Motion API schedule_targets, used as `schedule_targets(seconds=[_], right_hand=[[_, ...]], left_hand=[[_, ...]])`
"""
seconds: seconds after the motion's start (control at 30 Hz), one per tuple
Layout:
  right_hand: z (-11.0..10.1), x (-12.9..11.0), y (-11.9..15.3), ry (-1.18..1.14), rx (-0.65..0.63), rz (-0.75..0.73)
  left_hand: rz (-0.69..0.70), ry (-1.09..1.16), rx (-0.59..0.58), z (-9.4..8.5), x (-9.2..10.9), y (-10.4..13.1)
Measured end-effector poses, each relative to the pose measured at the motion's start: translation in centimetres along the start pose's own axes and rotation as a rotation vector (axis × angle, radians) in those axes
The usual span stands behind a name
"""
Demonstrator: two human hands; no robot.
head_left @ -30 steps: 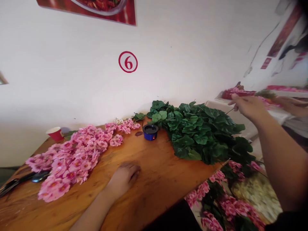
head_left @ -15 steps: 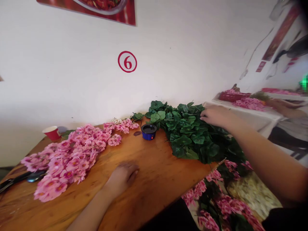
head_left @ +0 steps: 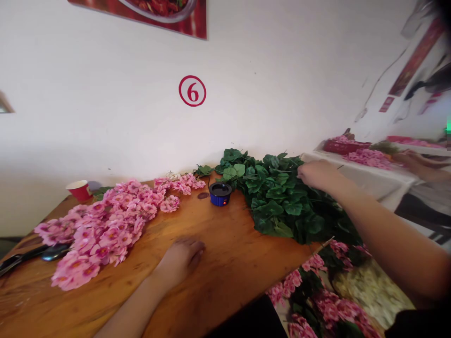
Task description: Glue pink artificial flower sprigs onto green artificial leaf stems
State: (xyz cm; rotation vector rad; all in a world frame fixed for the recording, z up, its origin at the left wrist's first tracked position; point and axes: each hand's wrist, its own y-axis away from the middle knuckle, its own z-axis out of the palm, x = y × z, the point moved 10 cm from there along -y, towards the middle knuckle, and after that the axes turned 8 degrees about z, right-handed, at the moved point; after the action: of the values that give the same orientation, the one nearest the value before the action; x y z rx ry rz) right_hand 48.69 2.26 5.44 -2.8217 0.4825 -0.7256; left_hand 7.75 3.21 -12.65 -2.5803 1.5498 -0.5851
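Observation:
At the right edge of a pile of green artificial leaves (head_left: pixel 275 192), my right hand (head_left: pixel 319 174) is closed, fingertips pinched together. A thin dark stem (head_left: pixel 340 166) sticks out behind it, seemingly from a leaf it grips; the grip itself is partly hidden. My left hand (head_left: pixel 181 256) rests on the wooden table (head_left: pixel 225 263) with its fingers curled in, and nothing shows in it. Between the leaves and a heap of pink artificial flowers (head_left: pixel 116 220) stands a small blue pot with a black top (head_left: pixel 220 194), its red light lit.
A red paper cup (head_left: pixel 80 191) and a black-handled tool (head_left: pixel 24 257) lie at the left. Below the table's right edge are more pink flowers (head_left: pixel 338 305) and a pale heap (head_left: pixel 373 286). Another person's arm (head_left: pixel 419 166) is by a white table with a red basket (head_left: pixel 347 145).
The view has shifted slightly, so everything sits a little further right. My right hand stays at the leaf pile's edge, its fingers drawn closer together. My left hand has hardly moved.

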Motion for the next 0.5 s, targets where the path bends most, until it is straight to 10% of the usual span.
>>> schedule_targets(seconds=[0.5], right_hand=[[-3.9,-0.7,0.9,-0.006,0.322,0.008]], left_hand=[[0.022,-0.038,-0.012,0.7,-0.4,0.2]])
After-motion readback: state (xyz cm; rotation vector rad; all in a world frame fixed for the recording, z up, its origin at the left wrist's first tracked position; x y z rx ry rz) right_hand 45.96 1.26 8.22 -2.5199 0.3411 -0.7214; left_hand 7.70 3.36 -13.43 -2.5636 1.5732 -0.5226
